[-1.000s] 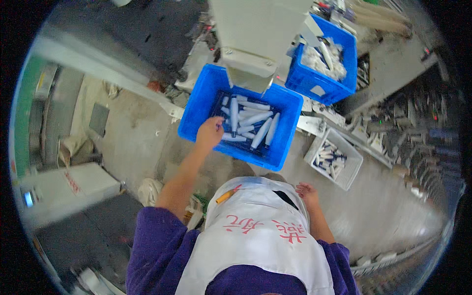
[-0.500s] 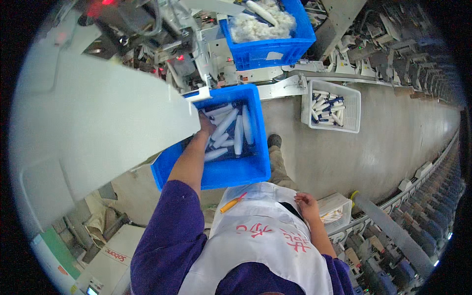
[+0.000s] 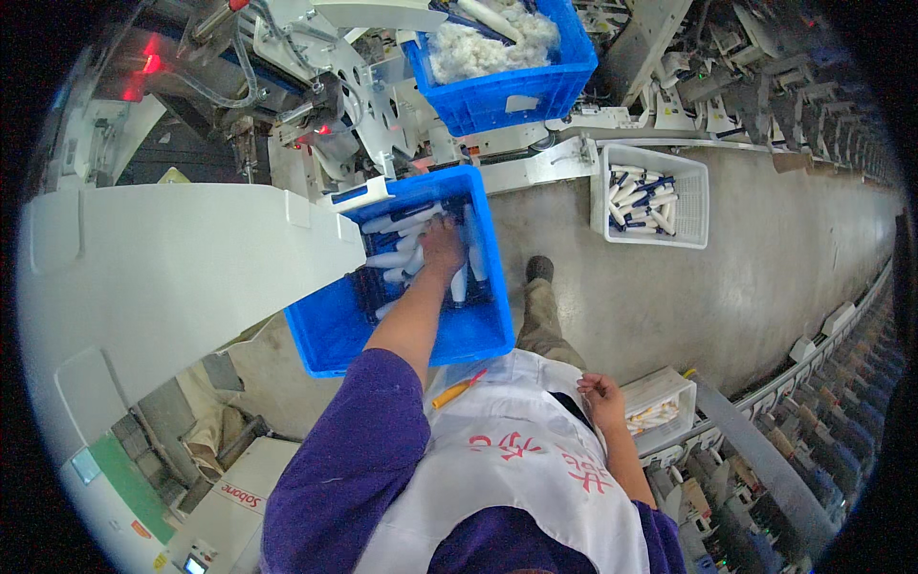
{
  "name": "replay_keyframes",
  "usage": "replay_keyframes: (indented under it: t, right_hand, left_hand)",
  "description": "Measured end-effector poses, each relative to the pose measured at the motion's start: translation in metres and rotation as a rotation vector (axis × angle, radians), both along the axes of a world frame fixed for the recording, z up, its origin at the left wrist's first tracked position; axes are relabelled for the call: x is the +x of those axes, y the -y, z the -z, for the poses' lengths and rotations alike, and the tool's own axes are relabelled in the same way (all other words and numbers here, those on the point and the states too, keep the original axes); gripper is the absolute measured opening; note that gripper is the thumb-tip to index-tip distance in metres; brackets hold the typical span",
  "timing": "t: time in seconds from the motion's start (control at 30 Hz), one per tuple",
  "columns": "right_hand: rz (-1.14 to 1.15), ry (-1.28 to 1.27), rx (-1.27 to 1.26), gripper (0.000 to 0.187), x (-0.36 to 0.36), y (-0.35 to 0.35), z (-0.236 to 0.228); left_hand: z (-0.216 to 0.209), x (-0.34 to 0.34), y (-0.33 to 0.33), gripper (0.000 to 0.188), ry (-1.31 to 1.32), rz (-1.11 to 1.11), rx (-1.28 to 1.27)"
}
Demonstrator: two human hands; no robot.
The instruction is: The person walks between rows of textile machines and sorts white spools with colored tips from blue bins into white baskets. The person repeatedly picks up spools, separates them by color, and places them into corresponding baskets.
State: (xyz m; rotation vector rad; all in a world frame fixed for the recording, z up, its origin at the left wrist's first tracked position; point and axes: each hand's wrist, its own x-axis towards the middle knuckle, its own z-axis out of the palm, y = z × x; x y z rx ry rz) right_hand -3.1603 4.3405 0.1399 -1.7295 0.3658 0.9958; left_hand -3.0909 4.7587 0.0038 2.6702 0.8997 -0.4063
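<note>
Head view: left hand [image 3: 442, 247], grip unclear, is touching tapered white bobbins [image 3: 387, 259]; loose right hand [image 3: 602, 397] hanging; machines [image 3: 191, 258] flanking grey floor [image 3: 765, 287].

Carrier: blue rectangular plastic crate [image 3: 491, 258], open at the top. Contents: several white spindle-shaped yarn bobbins [image 3: 387, 260], lying loose at mixed angles, some overlapping. Most are grouped toward the far edge; one lies lengthwise beside the right edge. The far-left corner is obscured; full count cannot be verified.
</note>
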Motion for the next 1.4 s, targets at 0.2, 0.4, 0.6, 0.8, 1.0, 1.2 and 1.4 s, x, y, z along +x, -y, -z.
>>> replay_keyframes:
  t: [0.2, 0.4, 0.6, 0.8, 1.0, 1.2, 1.4]
  right_hand:
    - [0.021, 0.042, 0.013, 0.027, -0.005, 0.009, -0.002]
    - [0.012, 0.003, -0.007, 0.030, -0.011, 0.013, 0.005]
    - [-0.006, 0.001, -0.042, 0.028, -0.012, 0.004, -0.007]
    - [0.012, -0.044, -0.069, 0.026, -0.009, -0.008, -0.013]
    - [-0.051, 0.109, 0.011, 0.024, -0.009, -0.012, 0.000]
    - [-0.061, 0.077, -0.002, 0.024, -0.006, -0.020, -0.002]
    - [-0.132, 0.107, -0.023, 0.026, -0.003, -0.029, -0.006]
  left_hand:
    - [-0.013, -0.015, -0.001, 0.072, -0.062, -0.147, -0.124]
    - [0.017, 0.010, -0.006, 0.054, -0.360, -0.074, -0.190]
    - [0.072, 0.005, -0.050, 0.064, -0.221, 0.073, -0.534]
    - [0.061, 0.007, -0.051, 0.066, -0.265, 0.079, -0.478]
    - [0.034, 0.006, -0.028, 0.059, -0.219, 0.059, -0.535]
    - [0.005, -0.018, 0.001, 0.050, 0.025, 0.107, -0.314]
    - [-0.007, -0.042, 0.000, 0.035, 0.120, 0.489, -0.564]
